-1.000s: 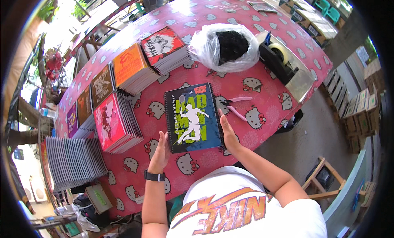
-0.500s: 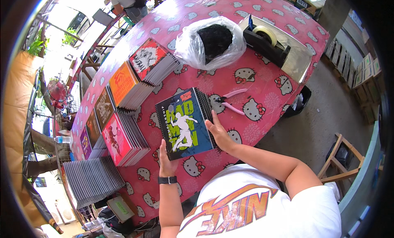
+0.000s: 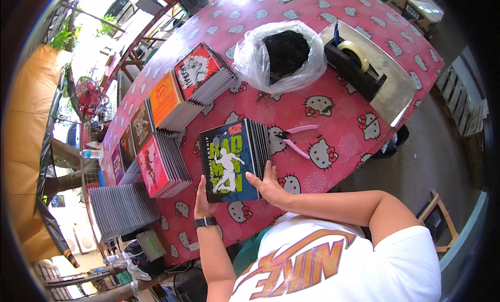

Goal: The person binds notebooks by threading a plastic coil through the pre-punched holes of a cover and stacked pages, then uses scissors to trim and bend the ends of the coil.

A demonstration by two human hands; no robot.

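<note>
A stack of spiral notebooks lies on the pink table in front of me. Its dark blue top cover bears green lettering and a white figure with a racket; the black coils run along the right side. My left hand presses along the stack's lower left edge, fingers straight, a black watch on the wrist. On the other side my right hand grips the lower right, thumb on the cover and fingers against the coiled edge. Pink-handled pliers lie just right of the stack, touched by neither hand.
Stacks of notebooks with red, orange, brown and pink covers line the left. A grey coiled stack sits near the table's left edge. Behind are a plastic bag with black contents and a tape dispenser.
The notebook stack has turned slightly and sits straighter, more of its coiled side showing. My right hand has slid lower, its thumb now on the cover. The whole view has shifted a little.
</note>
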